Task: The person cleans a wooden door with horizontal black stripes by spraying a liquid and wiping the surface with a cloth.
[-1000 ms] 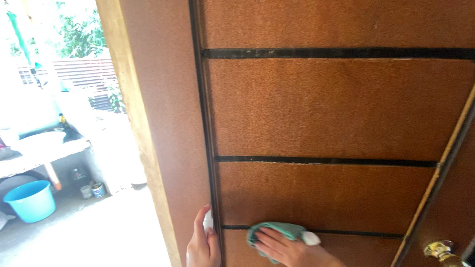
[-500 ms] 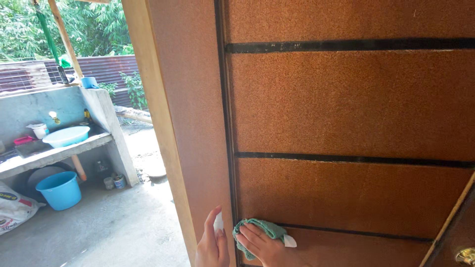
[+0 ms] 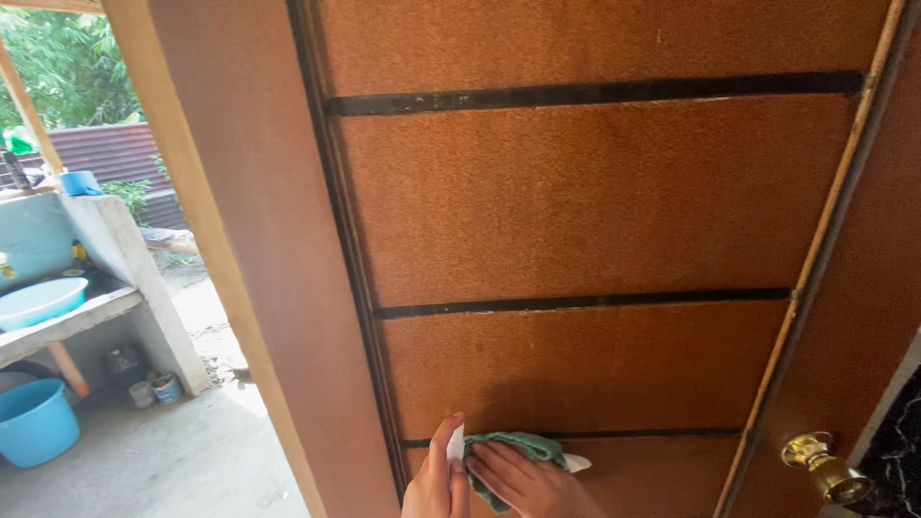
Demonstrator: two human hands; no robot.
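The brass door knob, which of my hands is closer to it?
Right. Your right hand, pressing the green cloth on the door, sits closer to the knob; your left hand is farther left, by the door's edge.

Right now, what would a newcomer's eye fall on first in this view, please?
A big brown wooden door with dark horizontal grooves fills the frame. Low down, the right hand presses a green cloth against it, the left hand alongside. A brass knob shines at lower right, and a blue bucket stands outside at left.
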